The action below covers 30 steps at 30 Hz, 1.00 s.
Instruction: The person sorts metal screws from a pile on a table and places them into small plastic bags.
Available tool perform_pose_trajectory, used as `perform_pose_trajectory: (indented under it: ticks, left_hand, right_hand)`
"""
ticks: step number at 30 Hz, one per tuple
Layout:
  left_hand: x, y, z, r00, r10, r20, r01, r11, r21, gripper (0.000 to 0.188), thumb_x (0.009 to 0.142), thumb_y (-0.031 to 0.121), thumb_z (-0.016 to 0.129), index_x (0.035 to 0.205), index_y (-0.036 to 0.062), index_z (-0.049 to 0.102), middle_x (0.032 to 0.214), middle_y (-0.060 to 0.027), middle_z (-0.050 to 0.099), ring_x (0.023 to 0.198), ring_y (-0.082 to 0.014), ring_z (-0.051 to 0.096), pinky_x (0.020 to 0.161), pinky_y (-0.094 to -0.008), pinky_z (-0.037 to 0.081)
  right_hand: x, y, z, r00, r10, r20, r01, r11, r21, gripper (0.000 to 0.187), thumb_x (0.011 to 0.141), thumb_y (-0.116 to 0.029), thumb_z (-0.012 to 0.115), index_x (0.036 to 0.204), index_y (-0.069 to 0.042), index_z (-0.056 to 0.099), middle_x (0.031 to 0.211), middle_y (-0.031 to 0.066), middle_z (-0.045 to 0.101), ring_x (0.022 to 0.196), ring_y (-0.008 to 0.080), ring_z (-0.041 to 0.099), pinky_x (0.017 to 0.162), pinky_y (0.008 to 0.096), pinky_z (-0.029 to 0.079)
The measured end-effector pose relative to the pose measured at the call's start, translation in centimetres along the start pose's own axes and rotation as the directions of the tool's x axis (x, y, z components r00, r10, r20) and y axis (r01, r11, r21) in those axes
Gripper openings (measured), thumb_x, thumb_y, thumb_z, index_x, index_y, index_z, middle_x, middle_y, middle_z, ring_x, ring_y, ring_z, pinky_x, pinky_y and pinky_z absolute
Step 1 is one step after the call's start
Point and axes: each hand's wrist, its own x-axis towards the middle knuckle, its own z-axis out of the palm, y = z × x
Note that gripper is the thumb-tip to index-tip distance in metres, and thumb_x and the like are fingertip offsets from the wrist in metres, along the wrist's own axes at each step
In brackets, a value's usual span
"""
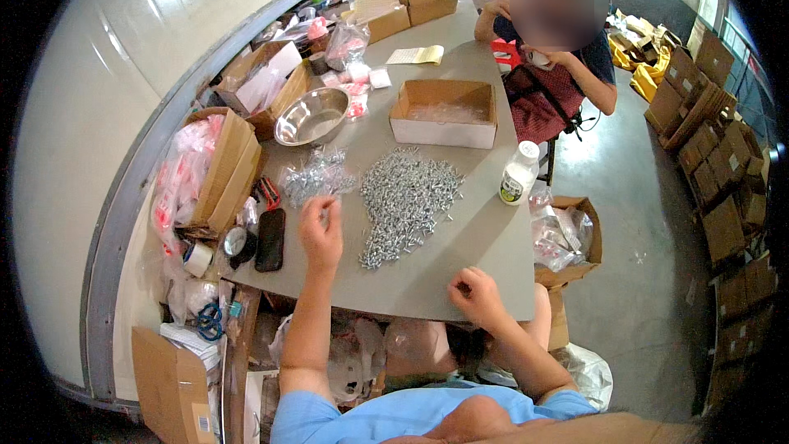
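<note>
A large heap of small silver screws (407, 201) lies loose on the grey table (353, 284). Left of it is a pile of small clear plastic bags (316, 174) with metal pieces in them. My left hand (320, 232) is at the near edge of these bags, its fingers pinched together; what they hold, if anything, cannot be made out. Over the table's near edge, to the right of the screws, my right hand (477, 296) is closed with curled fingers that hide whatever is inside.
Beyond the screws stand an open cardboard box (444, 122) and a steel bowl (312, 117). A white bottle (519, 173) rises at the right edge. A black phone (269, 240) and packed boxes (215, 181) line the left. Another person (567, 74) sits at the far right.
</note>
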Motion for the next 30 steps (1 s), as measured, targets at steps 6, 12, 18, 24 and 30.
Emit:
perform_pose_trajectory:
  ticks: [6, 12, 18, 24, 30]
  left_hand:
    - [7.6, -4.6, 13.0, 0.869, 0.279, 0.41, -0.366, 0.918, 0.152, 0.026, 0.078, 0.006, 0.057, 0.103, 0.0064, 0.064, 0.106, -0.0151, 0.061, 0.102, -0.036, 0.054, 0.09, -0.0432, 0.043]
    - [10.0, -9.7, 18.4, 0.834, 0.229, 0.502, -0.326, 0.938, 0.114, 0.018, 0.08, 0.012, 0.059, 0.097, 0.0058, 0.064, 0.098, -0.013, 0.064, 0.09, -0.0319, 0.059, 0.08, -0.039, 0.046]
    - [8.7, -4.1, 11.7, 0.899, -0.041, 0.437, 0.102, 0.988, -0.116, 0.021, 0.089, 0.019, 0.058, 0.103, 0.0041, 0.064, 0.088, -0.0065, 0.065, 0.076, -0.0173, 0.06, 0.069, -0.0303, 0.048]
    - [0.5, -0.6, 1.6, 0.849, -0.221, 0.479, 0.517, 0.53, -0.672, 0.026, 0.093, 0.018, 0.055, 0.11, -0.0006, 0.062, 0.083, -0.0014, 0.063, 0.072, -0.0095, 0.056, 0.067, -0.0249, 0.047]
    - [-9.2, 0.3, -5.4, 0.8, -0.345, 0.491, 0.6, 0.481, -0.64, 0.013, 0.087, 0.014, 0.065, 0.087, 0.0014, 0.066, 0.071, -0.0013, 0.06, 0.062, -0.0076, 0.052, 0.058, -0.0221, 0.042]
  right_hand:
    - [-0.1, 0.7, -0.5, 0.999, -0.023, 0.038, 0.022, 1.0, 0.01, 0.01, 0.075, -0.011, 0.064, 0.079, -0.006, 0.057, 0.079, 0.0139, 0.058, 0.075, 0.0346, 0.057, 0.065, 0.0414, 0.047]
    - [-0.3, 0.7, -0.2, 0.997, -0.055, 0.062, 0.053, 0.998, 0.025, 0.01, 0.076, -0.011, 0.064, 0.082, -0.005, 0.058, 0.08, 0.0137, 0.058, 0.076, 0.0341, 0.058, 0.067, 0.0408, 0.047]
    - [0.2, 1.5, 0.4, 0.997, -0.007, 0.072, 0.017, 0.99, -0.138, 0.025, 0.074, -0.011, 0.064, 0.098, -0.005, 0.059, 0.097, 0.0183, 0.057, 0.094, 0.0377, 0.054, 0.078, 0.0419, 0.047]
    - [6.1, 2.2, 2.0, 0.986, -0.154, 0.065, 0.167, 0.896, -0.411, 0.052, 0.073, -0.009, 0.061, 0.122, -0.003, 0.048, 0.117, 0.024, 0.047, 0.104, 0.0403, 0.048, 0.092, 0.0438, 0.042]
    - [9.0, 1.9, 6.1, 0.935, -0.339, 0.103, 0.35, 0.84, -0.414, 0.051, 0.071, -0.007, 0.06, 0.121, -0.005, 0.05, 0.113, 0.0198, 0.05, 0.102, 0.0377, 0.049, 0.09, 0.0447, 0.042]
